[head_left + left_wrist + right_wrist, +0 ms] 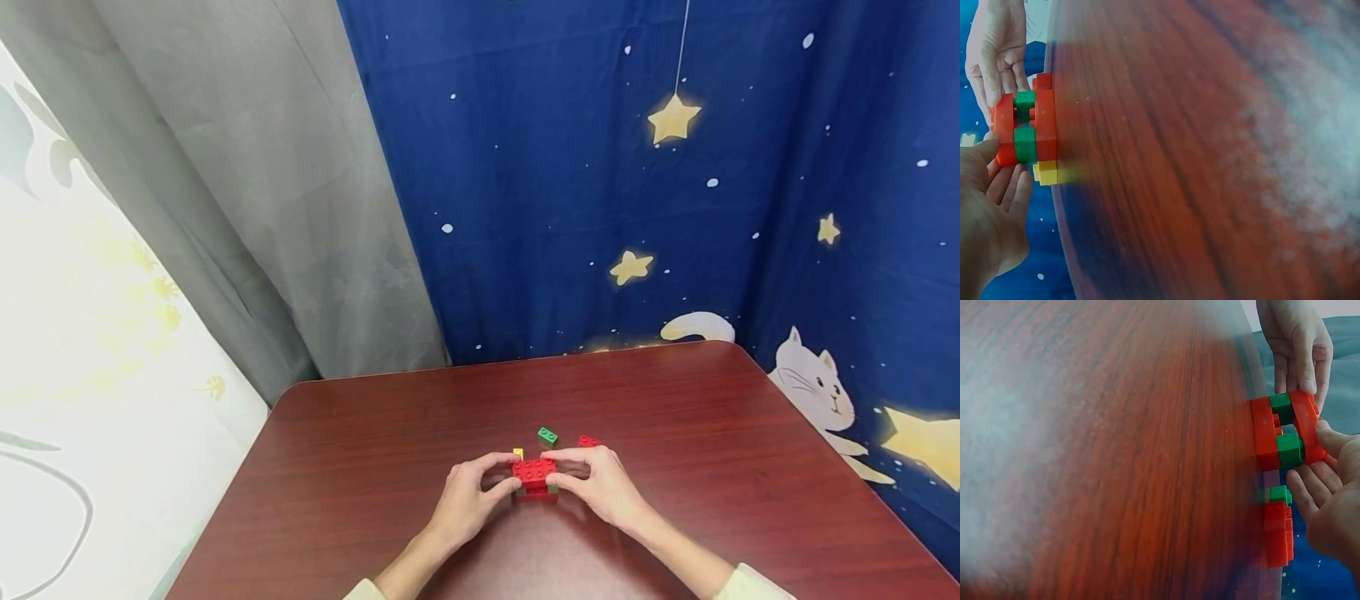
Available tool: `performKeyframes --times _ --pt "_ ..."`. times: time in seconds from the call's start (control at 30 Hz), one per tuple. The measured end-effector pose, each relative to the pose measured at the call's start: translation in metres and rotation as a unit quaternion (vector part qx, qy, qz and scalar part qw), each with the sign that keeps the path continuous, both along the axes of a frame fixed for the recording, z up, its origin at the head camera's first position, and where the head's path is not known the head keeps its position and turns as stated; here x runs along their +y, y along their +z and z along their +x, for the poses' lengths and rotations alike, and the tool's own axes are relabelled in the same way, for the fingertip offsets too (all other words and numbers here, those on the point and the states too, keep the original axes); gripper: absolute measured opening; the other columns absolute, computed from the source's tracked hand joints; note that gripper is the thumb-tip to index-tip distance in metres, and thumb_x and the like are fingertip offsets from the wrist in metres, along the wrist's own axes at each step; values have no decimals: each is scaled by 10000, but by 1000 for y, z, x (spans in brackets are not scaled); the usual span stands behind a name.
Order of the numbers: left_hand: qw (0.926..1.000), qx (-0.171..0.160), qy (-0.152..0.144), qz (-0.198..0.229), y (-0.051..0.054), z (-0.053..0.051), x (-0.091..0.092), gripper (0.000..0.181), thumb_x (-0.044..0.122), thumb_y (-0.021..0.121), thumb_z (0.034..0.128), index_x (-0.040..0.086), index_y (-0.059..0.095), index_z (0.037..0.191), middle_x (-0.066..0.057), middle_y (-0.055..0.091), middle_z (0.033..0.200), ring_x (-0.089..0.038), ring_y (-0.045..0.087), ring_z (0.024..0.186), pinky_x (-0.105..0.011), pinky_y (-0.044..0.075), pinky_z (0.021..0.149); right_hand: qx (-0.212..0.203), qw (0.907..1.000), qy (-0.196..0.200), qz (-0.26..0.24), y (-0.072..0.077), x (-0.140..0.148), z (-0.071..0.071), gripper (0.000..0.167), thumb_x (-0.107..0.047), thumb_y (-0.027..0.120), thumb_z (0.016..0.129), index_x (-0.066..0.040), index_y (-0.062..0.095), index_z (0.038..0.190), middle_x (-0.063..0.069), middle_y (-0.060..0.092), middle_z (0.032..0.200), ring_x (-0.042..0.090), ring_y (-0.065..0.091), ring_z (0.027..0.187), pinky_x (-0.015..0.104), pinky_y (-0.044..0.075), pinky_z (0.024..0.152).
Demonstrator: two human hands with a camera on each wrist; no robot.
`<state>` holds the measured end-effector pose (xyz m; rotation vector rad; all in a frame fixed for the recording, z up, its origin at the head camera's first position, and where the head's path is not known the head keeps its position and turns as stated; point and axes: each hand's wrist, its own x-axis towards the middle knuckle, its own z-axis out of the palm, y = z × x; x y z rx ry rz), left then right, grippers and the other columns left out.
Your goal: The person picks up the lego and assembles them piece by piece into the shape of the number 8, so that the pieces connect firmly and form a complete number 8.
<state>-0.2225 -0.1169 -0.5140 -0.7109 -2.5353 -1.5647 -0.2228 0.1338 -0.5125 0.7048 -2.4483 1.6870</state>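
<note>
Both hands hold a red building brick (534,473) by its two ends, thumbs on the near side and fingers on the far side. My left hand (465,502) pinches its left end and my right hand (606,490) its right end. Under it stand two green bricks, a nearer one (1287,450) and a farther one (1281,407) in the right wrist view, with a gap between them. They rest on a lower red brick (1046,128) that lies on the table. The top brick sits on or against the green ones; whether it is fully pressed down I cannot tell.
Beyond the hands on the brown table (360,483) lie a small yellow brick (518,452), a loose green brick (548,437) and another red brick (588,441), partly behind the right hand. Curtains, one of them blue (540,208), hang behind the table's far edge.
</note>
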Motion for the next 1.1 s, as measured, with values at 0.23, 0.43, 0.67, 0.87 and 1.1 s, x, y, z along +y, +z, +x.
performKeyframes --times 0.23,0.43,0.67,0.87,1.1 --pt "9999 63 -3 -131 1 0 1 328 130 807 958 41 752 1268 -58 771 1216 -143 760 1047 -206 598 873 -105 9999 22 -94 -1 1 0 326 -129 854 905 0 789 1198 147 786 1132 285 772 1030 263 627 850" --pt "9998 75 12 -168 2 0 2 328 124 804 959 35 750 1271 -58 771 1214 -141 758 1050 -203 598 869 -217 9996 41 -191 -1 1 1 328 -124 851 908 7 785 1201 156 783 1136 309 763 1049 298 634 854" --pt "9997 128 88 -212 2 1 1 314 132 809 957 48 759 1255 -64 776 1200 -135 760 1038 -203 602 854 -144 9996 112 -205 -1 0 1 333 -115 857 902 26 780 1193 166 784 1128 316 766 1041 324 635 860" --pt "9996 132 88 -218 2 2 2 318 127 811 953 39 759 1254 -70 775 1204 -138 758 1046 -194 597 855 -78 9998 124 -147 -2 0 1 328 -110 861 897 26 781 1183 165 787 1114 308 771 1024 309 635 851" --pt "9996 196 63 -213 1 2 3 313 129 813 951 38 759 1246 -63 784 1176 -135 757 1042 -204 603 853 -87 9998 141 -106 -2 2 0 333 -118 869 888 20 782 1178 163 787 1112 315 771 1026 322 638 848"
